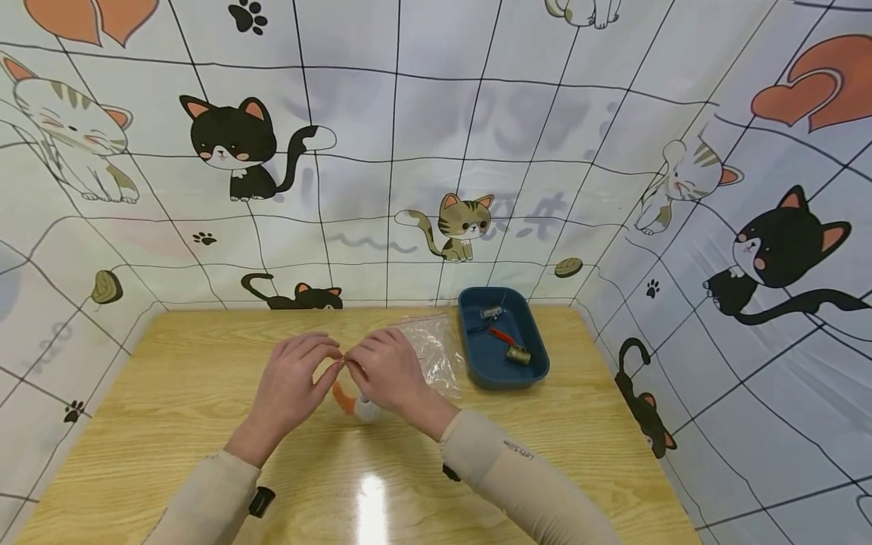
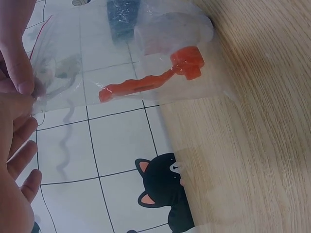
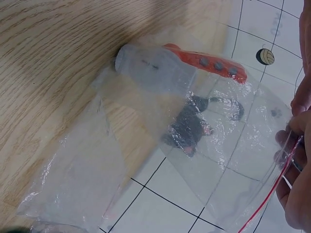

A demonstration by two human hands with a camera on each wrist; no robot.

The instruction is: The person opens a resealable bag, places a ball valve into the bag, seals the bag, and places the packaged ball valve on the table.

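Both hands meet over the middle of the table at the top edge of a clear zip bag (image 3: 233, 150) with a red seal line. My left hand (image 1: 289, 382) pinches the edge from the left, and my right hand (image 1: 390, 371) pinches it from the right, fingertips close together. The bag hangs below them. Inside it are an orange piece with a wavy handle (image 2: 138, 86) and a whitish cylindrical part (image 3: 153, 68). From the head view the hands hide most of the bag, with the orange and white parts showing beneath them.
Another clear bag (image 1: 439, 352) lies flat on the wooden table (image 1: 170, 424), behind the right hand. To its right stands a blue tray (image 1: 484, 357) holding a brass valve (image 1: 519, 355) with a red handle and a small silvery fitting (image 1: 490, 312). A cat-print curtain (image 1: 368, 182) surrounds the table.
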